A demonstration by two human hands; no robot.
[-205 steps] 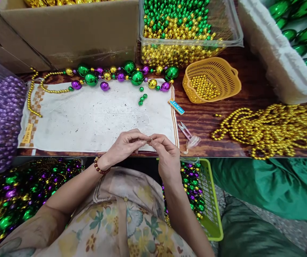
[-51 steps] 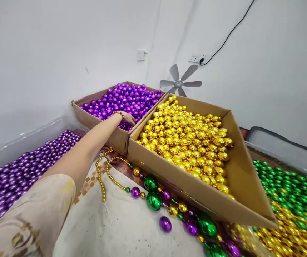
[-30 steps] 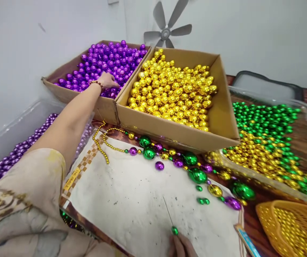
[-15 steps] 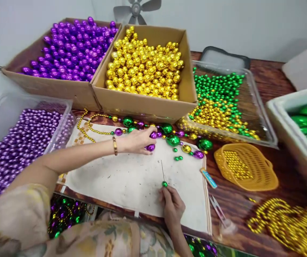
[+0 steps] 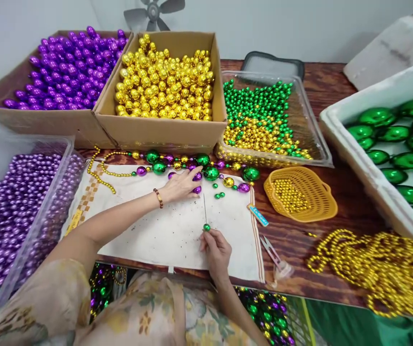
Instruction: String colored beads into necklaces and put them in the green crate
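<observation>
Clear bin (image 5: 56, 175): stiff see-through plastic, small round purple pearls (image 5: 15, 206), satin sheen.
Purple box (image 5: 43, 122): brown cardboard, heaped shiny purple balls.
White cloth (image 5: 137, 240): soft, flat on wooden desk (image 5: 289, 240), checked left border, dark specks.
Gold box (image 5: 159, 133): cardboard, mirror-gloss gold beads.
Left hand (image 5: 178, 186): over cloth, fingers apart at purple beads; can't tell if grip holds them or has let go.
Purple beads (image 5: 196, 189): by left fingertips, near long mixed strand (image 5: 159, 167); smooth, look prone to rolling, so touch lightly and let settle.
Needle (image 5: 205, 209): thin, dark, point up, green bead (image 5: 206, 227) on it.
Right hand (image 5: 218, 250): grip pinching needle, seemingly just under green bead; best held steady, point up, so bead won't slip off.
Snips (image 5: 271, 249): slim metal blades, lying on desk.
Orange basket (image 5: 314, 206): slotted plastic, tiny gold beads.
Foam box (image 5: 331, 115): white, matte; big glossy green ovals.
</observation>
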